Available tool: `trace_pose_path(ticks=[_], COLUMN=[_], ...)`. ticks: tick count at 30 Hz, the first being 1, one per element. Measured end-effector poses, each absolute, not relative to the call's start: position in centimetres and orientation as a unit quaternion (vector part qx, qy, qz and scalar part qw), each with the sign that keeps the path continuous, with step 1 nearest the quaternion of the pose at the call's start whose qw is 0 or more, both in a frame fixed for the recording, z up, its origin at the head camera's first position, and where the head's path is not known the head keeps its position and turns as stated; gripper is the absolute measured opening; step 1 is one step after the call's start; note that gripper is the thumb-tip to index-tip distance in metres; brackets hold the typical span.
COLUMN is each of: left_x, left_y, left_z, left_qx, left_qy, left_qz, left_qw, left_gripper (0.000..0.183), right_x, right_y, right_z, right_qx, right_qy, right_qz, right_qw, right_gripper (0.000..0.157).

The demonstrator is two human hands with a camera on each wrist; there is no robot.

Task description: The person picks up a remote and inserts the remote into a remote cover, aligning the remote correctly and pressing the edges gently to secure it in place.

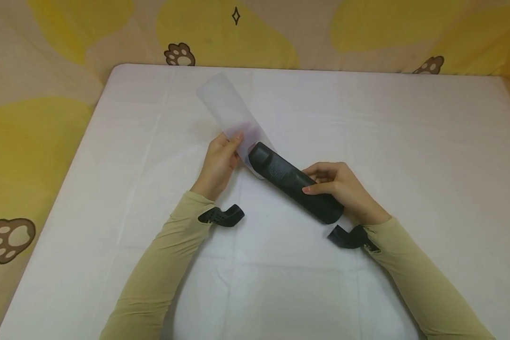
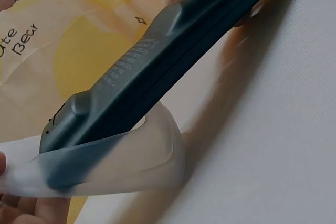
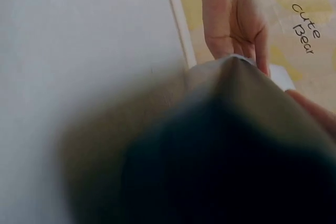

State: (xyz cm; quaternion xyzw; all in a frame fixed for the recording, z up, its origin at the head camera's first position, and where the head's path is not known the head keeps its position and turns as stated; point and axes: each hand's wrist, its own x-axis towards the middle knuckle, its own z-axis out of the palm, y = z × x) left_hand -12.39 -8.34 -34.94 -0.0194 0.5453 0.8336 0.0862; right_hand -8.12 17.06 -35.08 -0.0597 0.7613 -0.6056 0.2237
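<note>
My left hand (image 1: 218, 163) pinches a long translucent sleeve-like cover (image 1: 227, 101) by its side, thumb on top. My right hand (image 1: 340, 189) grips a long dark remote control (image 1: 297, 184) near its lower end, thumb across the upper face. Small printed text shows on that face, close to a raised bump. The remote's far end meets the cover's near part. In the left wrist view, the tip of the remote (image 2: 147, 66) shows dimly through the wall of the cover (image 2: 142, 166). The right wrist view has the remote (image 3: 210, 182) large and blurred.
Both hands are above a white-covered table (image 1: 110, 198). A yellow and beige cloth (image 1: 255, 33) with paw prints hangs beyond its back edge and shows along the left. Black curved mounts (image 1: 223, 216) stick out from both sleeve cuffs.
</note>
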Motion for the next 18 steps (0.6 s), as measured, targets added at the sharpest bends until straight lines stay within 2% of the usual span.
trace_pose_path(ticks=[13, 18], left_x=[-11.7, -11.7], left_y=[-7.9, -7.9], left_z=[-34.0, -33.9], left_qx=[0.009, -0.003], left_qy=[0.676, 0.661], left_qz=[0.735, 0.749], left_qw=[0.048, 0.042], left_gripper=[0.029, 0.03], right_x=[-7.9, -7.8], right_y=[16.9, 16.6], right_z=[-34.4, -34.7], right_qx=[-0.087, -0.087], right_qy=[0.777, 0.777], right_qz=[-0.583, -0.588], right_qw=[0.22, 0.208], right_gripper=[0.032, 0.03])
